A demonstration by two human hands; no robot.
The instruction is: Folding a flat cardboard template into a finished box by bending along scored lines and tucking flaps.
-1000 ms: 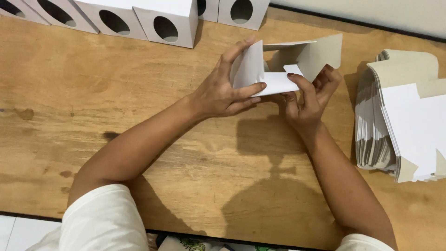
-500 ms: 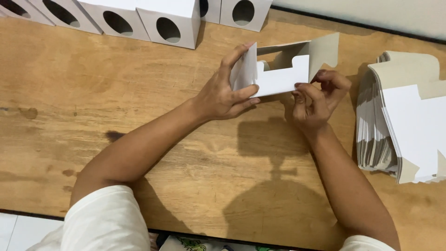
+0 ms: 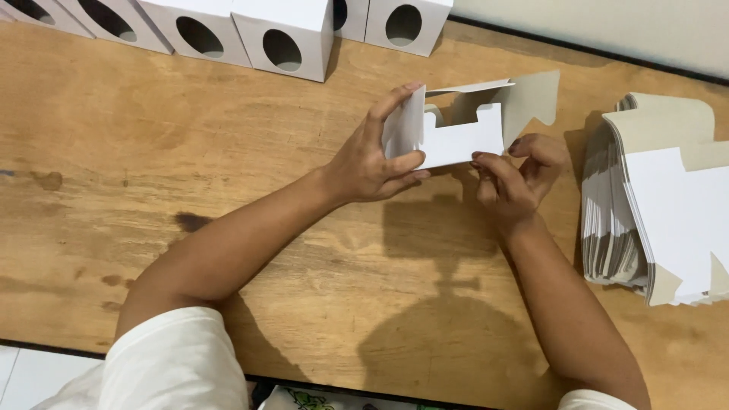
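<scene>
Spanning frame: worn wooden table (image 3: 190, 190), pale wall (image 3: 607, 30) behind.

Half-folded white cardboard box (image 3: 459, 137), grey-brown inside, held above the wooden table; one end pinched between thumb and fingers, flaps open and splayed upward, front panel facing the camera, lower edge touched by fingertips.

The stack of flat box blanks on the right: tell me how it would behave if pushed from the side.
The stack of flat box blanks would probably shear and slide apart rather than move as one: its sheets lie loose and already fan at the left edge. Single sheets look thin, so likely light and bendy. On the smooth wooden table it should slide easily, and being low and flat it is unlikely to tip.
</scene>
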